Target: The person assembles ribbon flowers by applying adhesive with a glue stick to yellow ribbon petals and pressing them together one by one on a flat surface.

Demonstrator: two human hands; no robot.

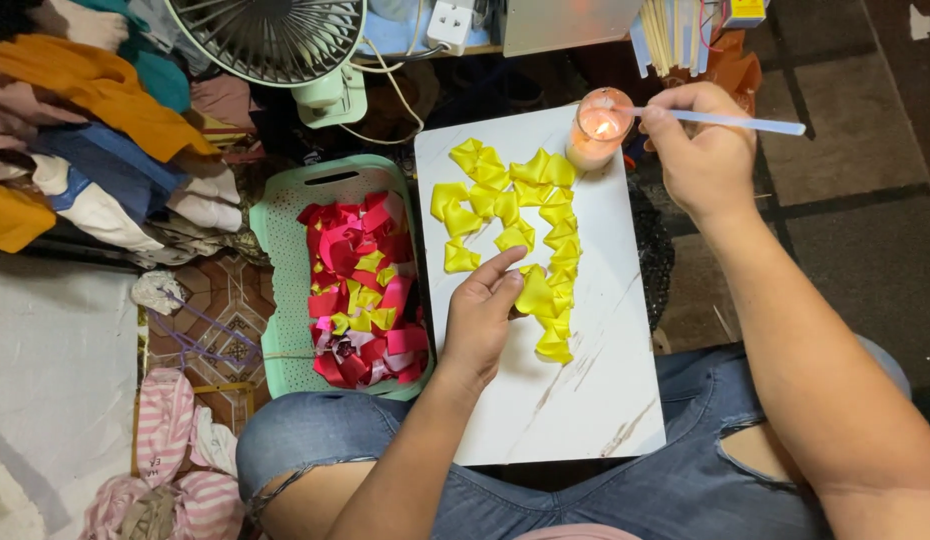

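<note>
Surroundings: white marbled board [585, 400] resting across denim-clad knees; mint-green basket [285, 260] just left of it, filled with red, pink and yellow ribbon pieces [365, 300]; pale green fan [275, 40] beyond the basket; heap of folded clothes [95, 110] at far left; striped pink fabric [175, 440] on the floor at lower left.

In the way: lit candle [597, 130] in a small glass, sitting on the board's top right corner, close beside the nearest petals.

Count: one candle, one basket, one fan, one white stick [730, 122]; yellow ribbon petals [525, 220] — too many and too overlapped for an exact count, spread in an arc down the board.

Left hand [485, 310]: reaching in from below, palm down on the board, fingers pinching one yellow petal [535, 292] at the lower part of the arc.

Right hand [700, 150]: raised over the board's top right edge, wrist bent, fingers clenched around the white stick — its near tip held right at the candle flame, the far end pointing out to the right.
</note>
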